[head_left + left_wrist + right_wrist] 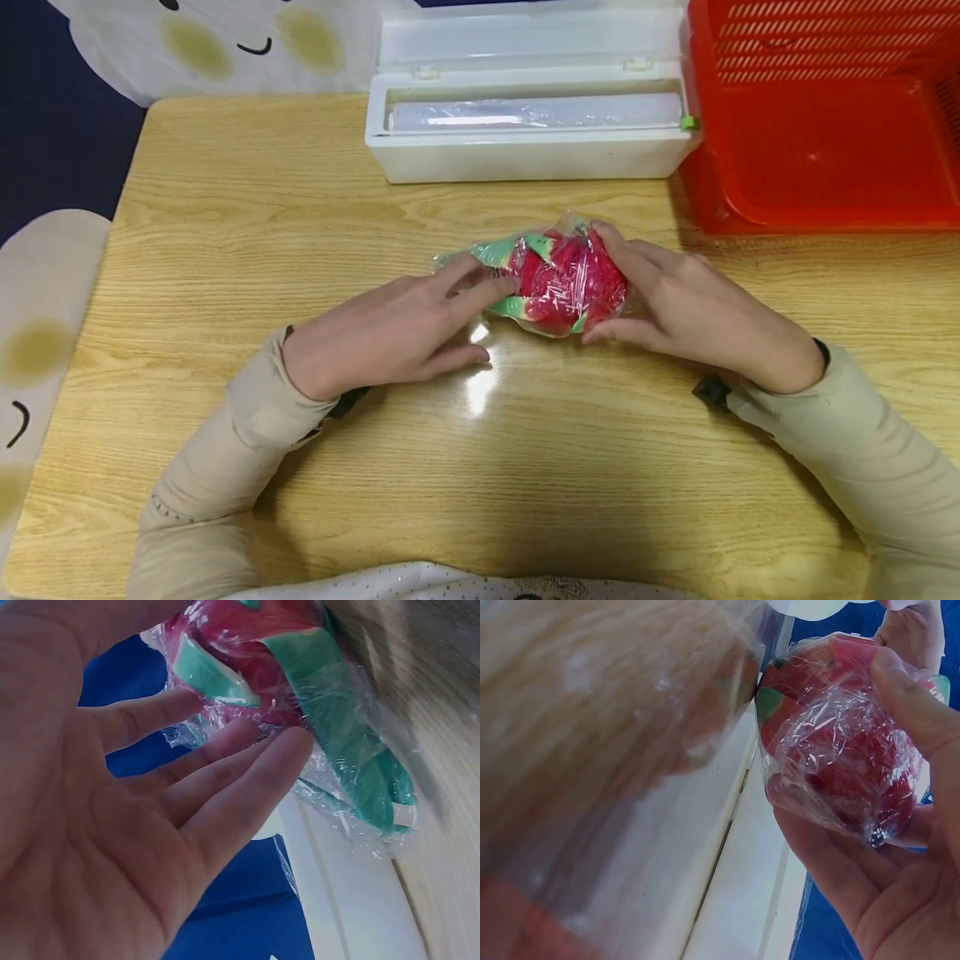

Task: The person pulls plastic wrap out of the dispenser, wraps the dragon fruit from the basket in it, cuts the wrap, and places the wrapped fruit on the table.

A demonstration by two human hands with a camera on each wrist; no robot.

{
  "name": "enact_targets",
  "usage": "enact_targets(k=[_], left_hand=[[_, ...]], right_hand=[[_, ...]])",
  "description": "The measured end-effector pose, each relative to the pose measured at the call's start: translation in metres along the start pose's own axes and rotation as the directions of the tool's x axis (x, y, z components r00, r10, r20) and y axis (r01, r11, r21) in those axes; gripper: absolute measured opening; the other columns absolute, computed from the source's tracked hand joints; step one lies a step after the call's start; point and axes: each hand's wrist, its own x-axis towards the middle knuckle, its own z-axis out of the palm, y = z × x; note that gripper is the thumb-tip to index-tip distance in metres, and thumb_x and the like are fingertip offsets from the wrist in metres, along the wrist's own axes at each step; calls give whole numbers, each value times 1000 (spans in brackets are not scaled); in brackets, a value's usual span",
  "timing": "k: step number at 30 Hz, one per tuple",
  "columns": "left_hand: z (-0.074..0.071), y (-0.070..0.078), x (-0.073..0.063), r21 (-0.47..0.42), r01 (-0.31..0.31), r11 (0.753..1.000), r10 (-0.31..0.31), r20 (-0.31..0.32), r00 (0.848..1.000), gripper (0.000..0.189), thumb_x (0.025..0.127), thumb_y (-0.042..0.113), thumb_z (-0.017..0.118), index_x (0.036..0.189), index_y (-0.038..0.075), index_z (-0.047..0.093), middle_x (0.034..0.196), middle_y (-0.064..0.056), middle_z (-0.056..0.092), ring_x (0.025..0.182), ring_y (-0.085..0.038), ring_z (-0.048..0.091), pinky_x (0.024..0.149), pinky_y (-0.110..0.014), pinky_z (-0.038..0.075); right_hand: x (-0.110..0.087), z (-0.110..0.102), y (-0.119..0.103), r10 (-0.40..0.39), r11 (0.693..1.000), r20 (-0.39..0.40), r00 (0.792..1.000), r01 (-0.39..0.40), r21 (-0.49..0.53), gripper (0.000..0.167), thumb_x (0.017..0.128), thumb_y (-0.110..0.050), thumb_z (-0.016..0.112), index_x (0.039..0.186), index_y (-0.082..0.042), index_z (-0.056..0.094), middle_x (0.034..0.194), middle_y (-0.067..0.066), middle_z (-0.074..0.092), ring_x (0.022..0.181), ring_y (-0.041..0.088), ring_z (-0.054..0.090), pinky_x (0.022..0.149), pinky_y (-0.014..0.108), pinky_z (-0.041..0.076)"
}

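Note:
A red dragon fruit point(564, 283) with green scales lies on its side on the table, covered in crinkled cling film point(832, 742). My right hand point(678, 300) grips its rounded right end, thumb on the near side and fingers on the far side. At the scaly left end, my left hand point(397, 329) has its fingertips against the wrapped surface. In the left wrist view those fingers point(240, 787) are extended beside the green scales point(330, 712), with loose film around the tips.
Behind the fruit stands a long white dispenser box point(525, 158), its lid raised and a roll of cling film point(540, 111) inside. A red plastic basket point(825, 221) sits at the back right. Wood-grain tabletop point(247, 208) surrounds the fruit.

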Motion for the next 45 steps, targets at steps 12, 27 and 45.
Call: enact_targets(k=[12,27,45], left_hand=[[-6,-4,1,50,-22,998,21,25,999,65,101,40,67,156,15,45,143,-6,64,131,-20,62,114,-37,52],[-30,-3,15,-4,-111,994,110,-94,989,46,100,37,68,137,9,66,105,-3,73,83,-11,65,81,-30,61],[-27,-11,59,-74,-172,982,156,-186,970,42,102,22,65,143,10,60,140,-6,63,131,-17,61,114,-30,50]], right_hand=[[-1,0,0,-6,1000,-11,1000,6,-1,105,77,-41,90,157,-1,36,105,18,71,68,16,55,64,38,62],[-5,-2,-5,7,1000,3,1000,-7,23,107,76,-38,91,158,1,35,119,25,69,83,27,72,76,47,66],[-4,-2,-9,11,997,22,1000,-12,75,103,79,-34,89,159,1,35,131,27,66,105,38,75,86,50,65]])
